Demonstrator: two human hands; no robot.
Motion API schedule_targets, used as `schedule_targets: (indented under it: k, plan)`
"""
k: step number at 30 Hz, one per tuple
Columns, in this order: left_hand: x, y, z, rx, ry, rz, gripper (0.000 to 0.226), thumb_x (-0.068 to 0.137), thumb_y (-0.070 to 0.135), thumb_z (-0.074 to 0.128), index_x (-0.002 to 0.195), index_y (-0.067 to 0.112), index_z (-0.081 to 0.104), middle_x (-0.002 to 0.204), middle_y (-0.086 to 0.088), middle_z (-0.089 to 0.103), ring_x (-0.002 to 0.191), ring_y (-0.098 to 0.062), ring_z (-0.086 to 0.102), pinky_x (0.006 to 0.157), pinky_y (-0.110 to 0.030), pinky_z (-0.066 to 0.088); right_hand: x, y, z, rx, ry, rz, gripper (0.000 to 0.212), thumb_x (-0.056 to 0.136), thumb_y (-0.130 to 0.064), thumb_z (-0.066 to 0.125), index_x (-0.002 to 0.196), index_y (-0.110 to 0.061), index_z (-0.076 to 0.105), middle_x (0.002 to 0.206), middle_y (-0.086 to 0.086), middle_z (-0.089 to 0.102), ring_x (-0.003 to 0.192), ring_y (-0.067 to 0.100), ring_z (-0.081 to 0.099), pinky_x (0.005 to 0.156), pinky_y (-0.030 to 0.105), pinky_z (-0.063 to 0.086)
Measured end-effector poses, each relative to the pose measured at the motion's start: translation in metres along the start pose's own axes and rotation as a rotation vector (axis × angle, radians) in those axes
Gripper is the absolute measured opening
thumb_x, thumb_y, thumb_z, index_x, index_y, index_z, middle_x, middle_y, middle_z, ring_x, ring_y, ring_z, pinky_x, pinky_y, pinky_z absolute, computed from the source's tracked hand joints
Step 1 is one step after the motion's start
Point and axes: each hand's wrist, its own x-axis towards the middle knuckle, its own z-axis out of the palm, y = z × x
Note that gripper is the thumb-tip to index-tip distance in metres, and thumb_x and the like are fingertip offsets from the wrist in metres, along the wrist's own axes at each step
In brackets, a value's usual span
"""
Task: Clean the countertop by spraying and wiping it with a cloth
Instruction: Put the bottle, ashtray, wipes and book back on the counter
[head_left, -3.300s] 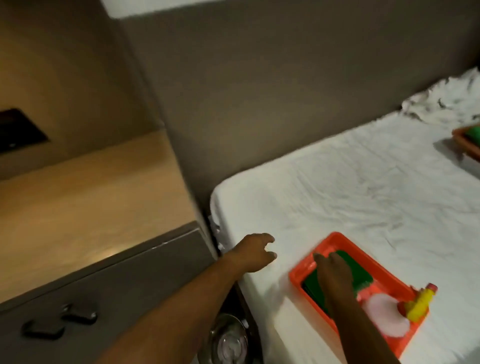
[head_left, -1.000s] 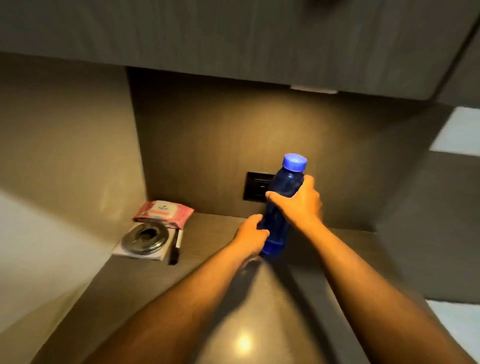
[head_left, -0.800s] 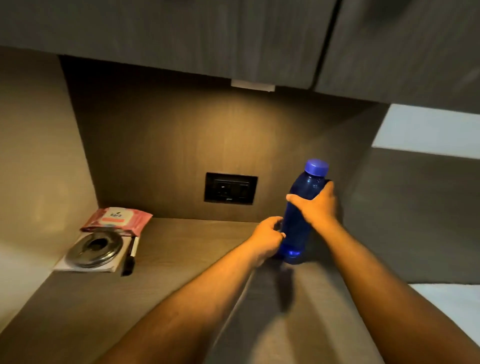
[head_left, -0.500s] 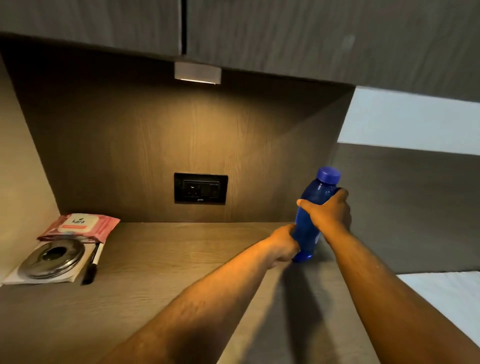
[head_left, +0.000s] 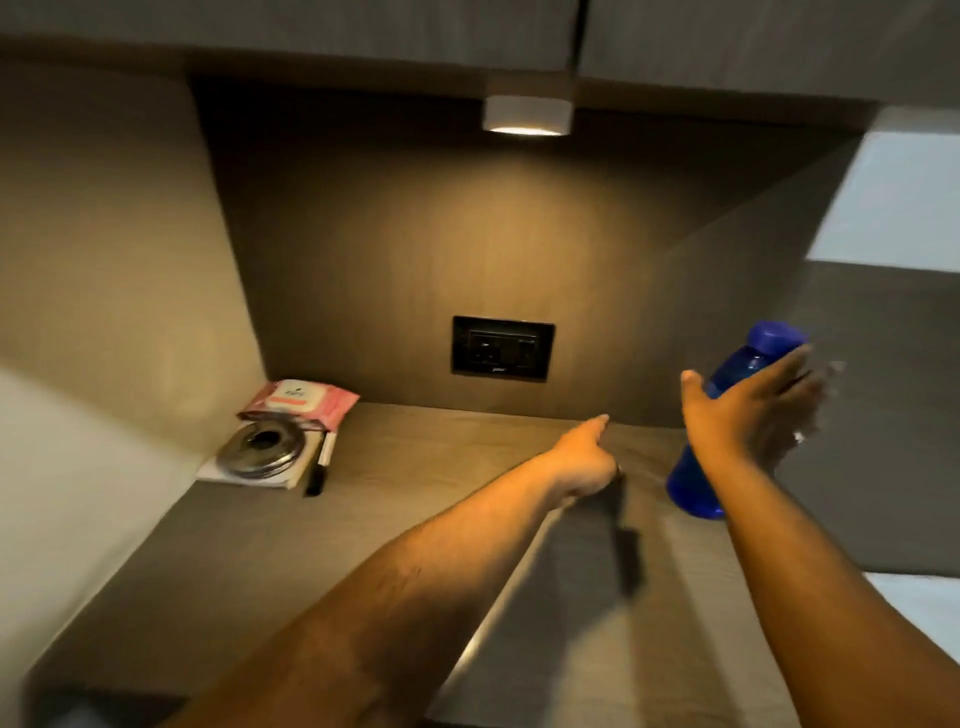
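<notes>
The brown wood-grain countertop (head_left: 405, 525) sits in a niche under grey cabinets. A blue water bottle (head_left: 693, 491) with a blue cap stands slightly tilted at its right end. My right hand (head_left: 750, 415) is open in front of the bottle's middle, fingers spread and blurred, thumb off the plastic. My left hand (head_left: 582, 460) hovers over the middle of the counter, curled into a loose fist with one finger pointing forward, and I see nothing in it. No cloth or spray bottle is in view.
At the counter's back left lie a pink wipes pack (head_left: 301, 397), a round metal disc (head_left: 260, 454) on white paper, and a black pen (head_left: 316, 470). A black wall socket (head_left: 503, 348) and a lit under-cabinet lamp (head_left: 527, 114) are behind. White bedding (head_left: 917, 605) shows at lower right.
My right hand has opened off the bottle, which now stands further right near the counter's end. My left hand came off the bottle's base and moved left. The view swung right.
</notes>
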Motion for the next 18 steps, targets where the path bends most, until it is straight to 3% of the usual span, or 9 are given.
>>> schedule_targets:
  k: [2, 4, 6, 8, 10, 12, 15, 18]
  plan:
    - [-0.008, -0.022, -0.042, -0.006, 0.114, -0.008, 0.075, 0.087, 0.006, 0.061, 0.15, 0.019, 0.023, 0.153, -0.01, 0.034, 0.135, -0.024, 0.039, 0.1, -0.027, 0.036, -0.021, -0.035, 0.004, 0.018, 0.102, -0.125, 0.107, 0.077, -0.047, 0.067, 0.153, 0.0, 0.008, 0.159, 0.033, 0.004, 0.147, 0.048, 0.007, 0.117, 0.062, 0.013]
    - [-0.019, -0.043, -0.086, -0.01, 0.247, -0.022, 0.072, 0.086, 0.01, 0.062, 0.149, 0.02, 0.028, 0.149, -0.01, 0.039, 0.123, -0.024, 0.049, 0.089, -0.027, 0.043, -0.047, -0.076, 0.012, 0.103, 0.063, -0.208, 0.102, 0.079, -0.043, 0.064, 0.153, 0.001, 0.009, 0.159, 0.034, 0.004, 0.148, 0.048, 0.004, 0.118, 0.059, 0.008]
    - [-0.034, -0.063, -0.13, 0.075, 0.397, -0.054, 0.068, 0.085, 0.014, 0.062, 0.146, 0.02, 0.034, 0.146, -0.009, 0.043, 0.117, -0.026, 0.054, 0.085, -0.027, 0.044, -0.079, -0.117, 0.028, 0.213, -0.141, -0.277, 0.094, 0.082, -0.036, 0.064, 0.154, -0.001, 0.014, 0.161, 0.027, 0.01, 0.149, 0.043, 0.006, 0.119, 0.055, 0.013]
    - [-0.055, -0.085, -0.174, 0.226, 0.53, -0.11, 0.063, 0.086, 0.016, 0.061, 0.144, 0.018, 0.037, 0.147, -0.01, 0.043, 0.128, -0.027, 0.047, 0.098, -0.028, 0.039, -0.118, -0.151, 0.047, 0.244, -0.383, -0.361, 0.079, 0.085, -0.033, 0.065, 0.149, -0.003, 0.031, 0.152, 0.023, 0.035, 0.143, 0.04, 0.028, 0.113, 0.052, 0.031]
    - [-0.08, -0.106, -0.21, 0.317, 0.616, -0.171, 0.057, 0.087, 0.017, 0.057, 0.141, 0.017, 0.041, 0.145, -0.012, 0.045, 0.13, -0.03, 0.044, 0.101, -0.031, 0.037, -0.157, -0.175, 0.065, 0.21, -0.595, -0.368, 0.06, 0.087, -0.036, 0.064, 0.138, -0.006, 0.05, 0.135, 0.02, 0.055, 0.126, 0.037, 0.049, 0.1, 0.045, 0.043]
    - [-0.106, -0.128, -0.239, 0.426, 0.683, -0.244, 0.046, 0.087, 0.019, 0.054, 0.133, 0.017, 0.05, 0.138, -0.014, 0.051, 0.122, -0.034, 0.05, 0.095, -0.033, 0.041, -0.195, -0.192, 0.082, 0.15, -0.805, -0.325, 0.045, 0.088, -0.041, 0.064, 0.119, -0.008, 0.063, 0.121, 0.016, 0.065, 0.114, 0.035, 0.059, 0.088, 0.038, 0.047]
    - [-0.139, -0.151, -0.264, 0.465, 0.734, -0.281, 0.036, 0.086, 0.021, 0.055, 0.122, 0.018, 0.059, 0.125, -0.011, 0.063, 0.11, -0.032, 0.059, 0.09, -0.034, 0.046, -0.238, -0.203, 0.105, 0.097, -1.019, -0.251, 0.034, 0.087, -0.044, 0.066, 0.091, -0.011, 0.065, 0.107, 0.018, 0.07, 0.098, 0.035, 0.063, 0.071, 0.032, 0.043]
    - [-0.16, -0.167, -0.271, 0.451, 0.75, -0.271, 0.03, 0.085, 0.018, 0.057, 0.114, 0.022, 0.063, 0.115, -0.005, 0.068, 0.099, -0.026, 0.062, 0.08, -0.031, 0.047, -0.267, -0.212, 0.122, 0.074, -1.108, -0.194, 0.035, 0.084, -0.042, 0.069, 0.091, -0.008, 0.067, 0.104, 0.019, 0.071, 0.092, 0.034, 0.064, 0.069, 0.031, 0.043]
